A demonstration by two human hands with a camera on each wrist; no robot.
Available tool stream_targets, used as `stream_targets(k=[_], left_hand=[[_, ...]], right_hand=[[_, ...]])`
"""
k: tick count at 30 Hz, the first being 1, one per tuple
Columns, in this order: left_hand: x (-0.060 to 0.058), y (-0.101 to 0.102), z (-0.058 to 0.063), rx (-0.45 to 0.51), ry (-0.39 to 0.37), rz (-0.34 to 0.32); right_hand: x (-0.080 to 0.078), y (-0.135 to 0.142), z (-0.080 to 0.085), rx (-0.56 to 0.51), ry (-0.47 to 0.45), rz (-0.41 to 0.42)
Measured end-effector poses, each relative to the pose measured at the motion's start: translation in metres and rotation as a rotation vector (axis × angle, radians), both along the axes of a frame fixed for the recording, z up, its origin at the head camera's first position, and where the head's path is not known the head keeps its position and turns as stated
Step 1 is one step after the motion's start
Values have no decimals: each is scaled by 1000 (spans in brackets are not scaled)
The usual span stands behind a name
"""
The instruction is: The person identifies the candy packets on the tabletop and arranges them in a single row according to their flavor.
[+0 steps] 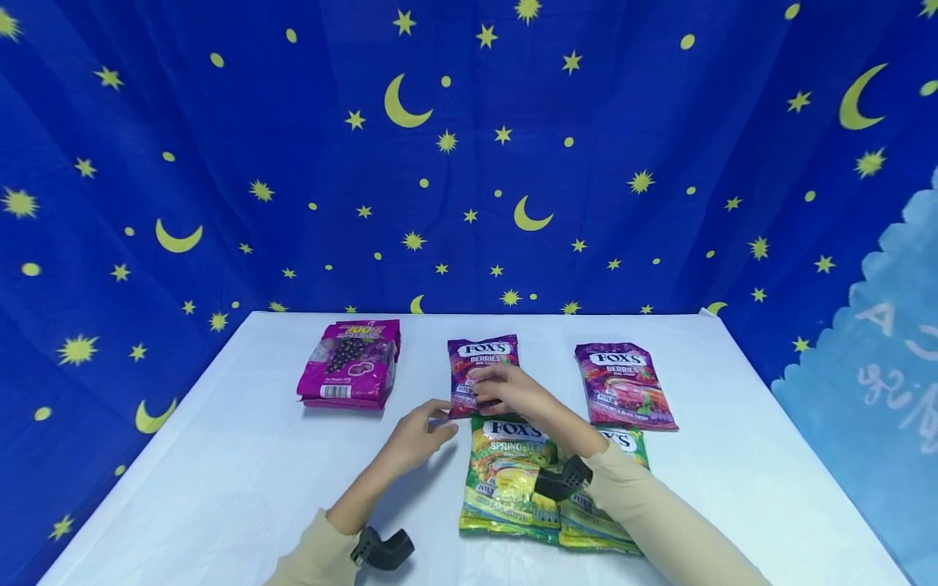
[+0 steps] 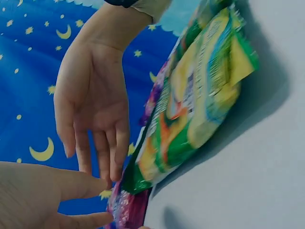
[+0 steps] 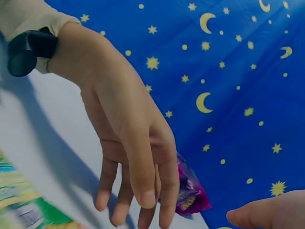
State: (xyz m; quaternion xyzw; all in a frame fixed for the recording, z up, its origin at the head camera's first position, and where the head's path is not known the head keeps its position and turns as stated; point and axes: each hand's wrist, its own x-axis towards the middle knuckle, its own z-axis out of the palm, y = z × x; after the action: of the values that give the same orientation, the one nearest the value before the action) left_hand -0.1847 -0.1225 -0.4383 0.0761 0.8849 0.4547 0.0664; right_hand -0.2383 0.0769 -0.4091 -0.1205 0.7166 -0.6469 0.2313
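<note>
A purple Fox's Berries candy bag (image 1: 463, 370) lies at the middle of the table, partly hidden by my right hand (image 1: 516, 395). That hand is over the bag with its fingers loosely extended; contact is unclear. My left hand (image 1: 416, 435) is beside the bag's lower left corner, thumb and fingers apart with nothing between them. Just below the purple bag lies a green-yellow Fox's Spring Tea candy bag (image 1: 506, 480), also seen as a green bag (image 2: 190, 109) in the left wrist view. A second green candy bag (image 1: 597, 525) lies against its right side, partly under the right forearm.
Another purple Fox's Berries bag (image 1: 626, 387) lies at the right rear of the white table (image 1: 220, 480). At the left rear are magenta bags (image 1: 350, 366) printed with dark fruit, apparently stacked. A blue star-and-moon curtain (image 1: 469, 163) hangs behind the table.
</note>
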Motion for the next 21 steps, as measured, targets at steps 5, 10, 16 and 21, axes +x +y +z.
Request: stream_targets(k=[5, 10, 16, 21], left_hand=[[9, 6, -2, 38, -30, -12], [17, 12, -3, 111, -76, -70], [26, 19, -5, 211, -159, -111], [31, 22, -4, 185, -156, -112]], right_hand=[[14, 23, -3, 28, 15, 24], [29, 45, -5, 55, 45, 30], [53, 68, -2, 124, 86, 26], [72, 80, 3, 170, 94, 27]])
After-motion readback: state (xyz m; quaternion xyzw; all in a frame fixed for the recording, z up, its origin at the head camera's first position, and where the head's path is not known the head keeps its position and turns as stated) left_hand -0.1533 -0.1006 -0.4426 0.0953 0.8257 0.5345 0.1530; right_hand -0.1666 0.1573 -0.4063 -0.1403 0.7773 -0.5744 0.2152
